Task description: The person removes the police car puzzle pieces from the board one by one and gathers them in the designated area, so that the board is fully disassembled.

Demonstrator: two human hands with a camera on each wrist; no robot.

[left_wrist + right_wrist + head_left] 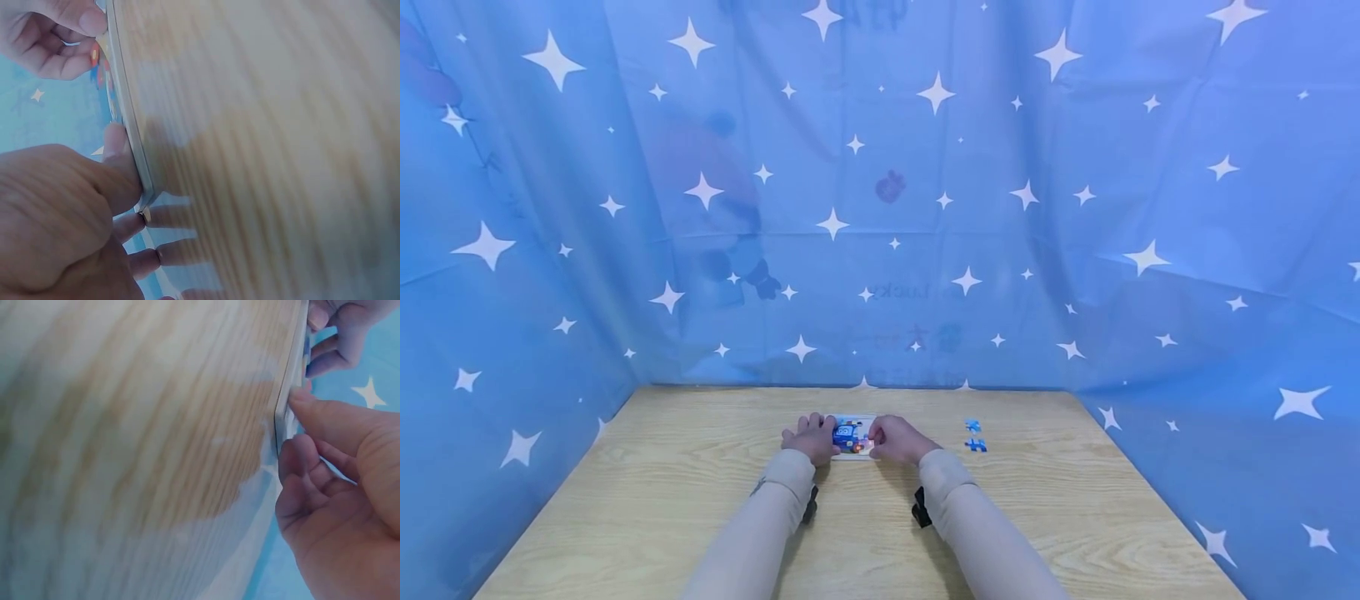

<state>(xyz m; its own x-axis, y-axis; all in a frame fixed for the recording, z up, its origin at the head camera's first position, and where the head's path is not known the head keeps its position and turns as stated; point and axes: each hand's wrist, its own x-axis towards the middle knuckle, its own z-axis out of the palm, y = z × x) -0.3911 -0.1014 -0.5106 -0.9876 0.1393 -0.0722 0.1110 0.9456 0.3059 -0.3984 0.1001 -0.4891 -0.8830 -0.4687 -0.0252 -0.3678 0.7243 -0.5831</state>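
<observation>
A small flat jigsaw puzzle [850, 433] in a pale frame lies on the table, showing a blue cartoon vehicle. My left hand [810, 438] holds it at the left end, the thumb along the near edge [129, 119] and the other fingers around the left and far sides. At the other end, my right hand [901, 439] pinches a puzzle piece with red and blue on it [95, 59] over the frame, its fingers curled and the thumb at the near edge. The fingers hide much of that piece. Two loose blue puzzle pieces [975, 445] lie to the right.
The wooden table [1037, 517] carries the puzzle near its far edge. A blue curtain with white stars [880, 275] hangs behind it and along both sides. Each wrist wears a black camera mount [922, 508].
</observation>
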